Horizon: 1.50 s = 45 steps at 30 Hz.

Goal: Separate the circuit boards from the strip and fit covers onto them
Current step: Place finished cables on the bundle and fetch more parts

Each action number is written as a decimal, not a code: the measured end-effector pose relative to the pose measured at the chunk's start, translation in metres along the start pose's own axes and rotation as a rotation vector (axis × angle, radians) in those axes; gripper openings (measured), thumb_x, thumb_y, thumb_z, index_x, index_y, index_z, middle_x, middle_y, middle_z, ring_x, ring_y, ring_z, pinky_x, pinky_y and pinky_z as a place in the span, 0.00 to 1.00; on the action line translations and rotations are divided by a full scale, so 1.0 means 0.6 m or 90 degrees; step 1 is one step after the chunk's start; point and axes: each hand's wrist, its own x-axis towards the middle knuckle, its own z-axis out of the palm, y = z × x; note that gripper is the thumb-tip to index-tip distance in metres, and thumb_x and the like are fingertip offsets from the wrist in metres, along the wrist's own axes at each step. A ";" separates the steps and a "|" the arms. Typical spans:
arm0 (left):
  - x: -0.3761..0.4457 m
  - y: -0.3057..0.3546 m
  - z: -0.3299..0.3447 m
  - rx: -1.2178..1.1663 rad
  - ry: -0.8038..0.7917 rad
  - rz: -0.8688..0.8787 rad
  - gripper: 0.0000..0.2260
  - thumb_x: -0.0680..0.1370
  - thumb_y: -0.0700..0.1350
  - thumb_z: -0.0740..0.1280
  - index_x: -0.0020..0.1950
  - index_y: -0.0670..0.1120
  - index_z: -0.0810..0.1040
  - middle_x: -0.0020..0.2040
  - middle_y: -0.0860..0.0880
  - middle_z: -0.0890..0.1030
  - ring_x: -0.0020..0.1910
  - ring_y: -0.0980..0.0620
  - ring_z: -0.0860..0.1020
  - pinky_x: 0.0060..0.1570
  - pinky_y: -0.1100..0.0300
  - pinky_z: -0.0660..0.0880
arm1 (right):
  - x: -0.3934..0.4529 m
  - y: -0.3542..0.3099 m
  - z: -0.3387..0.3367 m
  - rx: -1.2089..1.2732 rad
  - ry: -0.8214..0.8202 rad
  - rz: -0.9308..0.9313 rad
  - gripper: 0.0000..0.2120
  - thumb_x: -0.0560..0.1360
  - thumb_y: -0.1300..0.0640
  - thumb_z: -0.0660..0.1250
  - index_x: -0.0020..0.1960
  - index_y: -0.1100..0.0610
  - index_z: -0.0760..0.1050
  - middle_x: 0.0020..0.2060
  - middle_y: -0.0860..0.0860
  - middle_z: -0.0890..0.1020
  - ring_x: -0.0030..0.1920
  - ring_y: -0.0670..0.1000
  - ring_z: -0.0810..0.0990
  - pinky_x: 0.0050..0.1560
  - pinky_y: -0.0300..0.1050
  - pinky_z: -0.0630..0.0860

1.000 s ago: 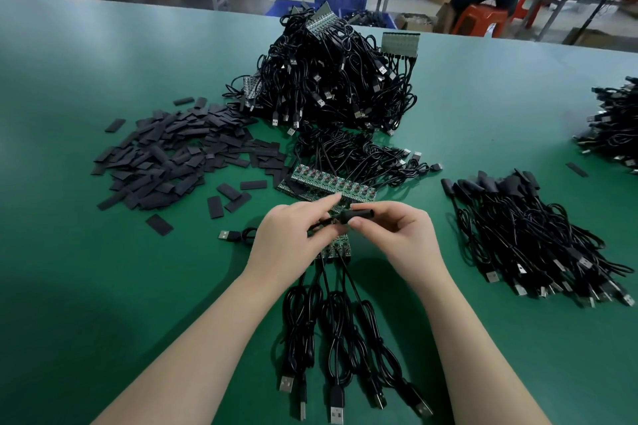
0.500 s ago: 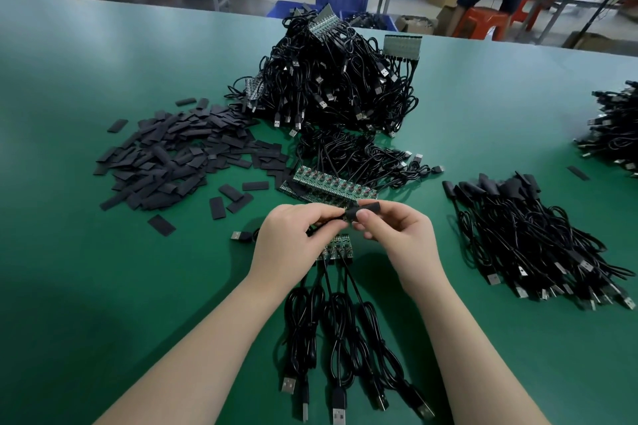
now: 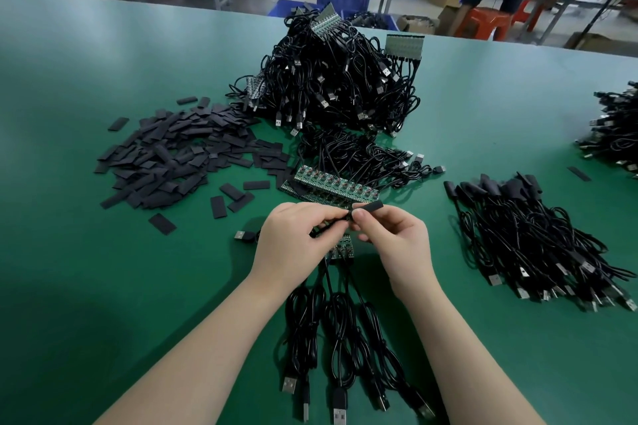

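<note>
Green bench, factory floor behind. Item in hand: cover, a short matt black sleeve, held just above the strip. My right hand pinches it between thumb and forefinger; my left hand pinches the board's cable end at its mouth. Advice: I would keep sleeve and board in line and slide squarely, without kinking the lead.

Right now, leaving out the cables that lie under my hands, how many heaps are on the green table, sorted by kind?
Heaps of flat black covers: 1
Heaps of black cables: 3 (the centre tangle, the right heap, the edge heap cut off at far right)
Total: 4
</note>
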 end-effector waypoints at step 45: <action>0.002 -0.004 0.004 -0.020 0.007 -0.042 0.16 0.72 0.46 0.73 0.59 0.53 0.82 0.49 0.58 0.84 0.48 0.58 0.80 0.58 0.59 0.72 | -0.007 -0.001 0.015 -0.077 0.018 -0.022 0.08 0.76 0.58 0.72 0.39 0.54 0.83 0.31 0.56 0.82 0.34 0.48 0.77 0.40 0.46 0.74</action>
